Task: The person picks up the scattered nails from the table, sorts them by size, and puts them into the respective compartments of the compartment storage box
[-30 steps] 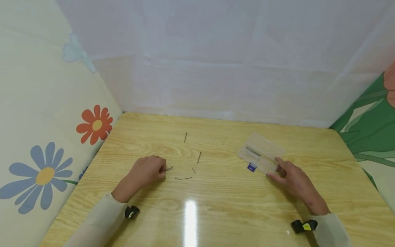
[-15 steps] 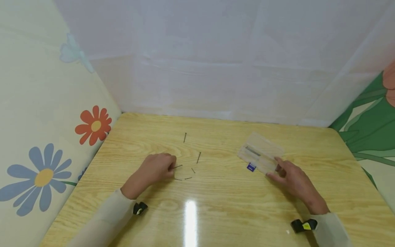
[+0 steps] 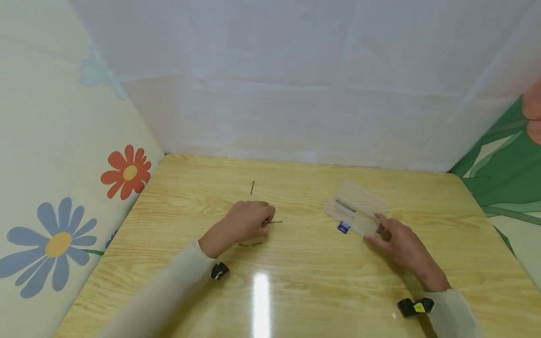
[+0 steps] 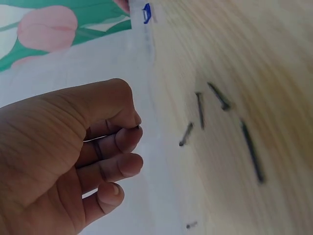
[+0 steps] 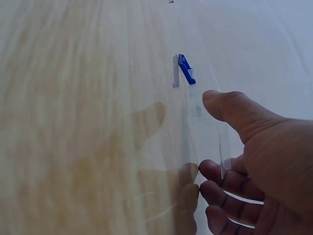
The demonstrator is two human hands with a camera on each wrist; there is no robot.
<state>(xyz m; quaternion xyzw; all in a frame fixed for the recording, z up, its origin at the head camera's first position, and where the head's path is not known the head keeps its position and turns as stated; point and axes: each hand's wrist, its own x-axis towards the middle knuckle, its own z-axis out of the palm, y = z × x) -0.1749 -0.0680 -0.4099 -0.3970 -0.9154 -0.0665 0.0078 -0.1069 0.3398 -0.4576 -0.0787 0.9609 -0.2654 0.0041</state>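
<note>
At the near side of the wood-grain table (image 3: 321, 281), a streak of glare (image 3: 260, 305) lies on the surface, with a small pale speck (image 3: 393, 315) to its right. A black wrist device (image 3: 416, 307) with a yellow patch sits at the pale right sleeve (image 3: 456, 312); a second black device (image 3: 220, 271) sits at the left sleeve (image 3: 169, 286).

The right hand (image 3: 399, 244) holds the near right end of a transparent box (image 3: 367, 203), thumb on one side and curled fingers on the other. The box rests on the table, right of centre, with a blue latch (image 3: 343, 227) at its near left edge and a dark elongated item (image 3: 346, 206) within its outline.

The left hand (image 3: 247, 218), left of centre, pinches a dark nail (image 3: 276, 221) between thumb and curled fingers; the nail points right, towards the box but well apart from it. Two short loose nails (image 3: 257, 243) lie just nearer than this hand. The left wrist view shows a cluster of four nails (image 4: 252, 152); threading cannot be made out.

Farther back lies a single far nail (image 3: 252, 188), well apart from the box. Beyond the table hangs a white sheet (image 3: 270, 94), between a flower-printed left panel (image 3: 50, 141) and a leaf-printed right panel (image 3: 507, 173).
</note>
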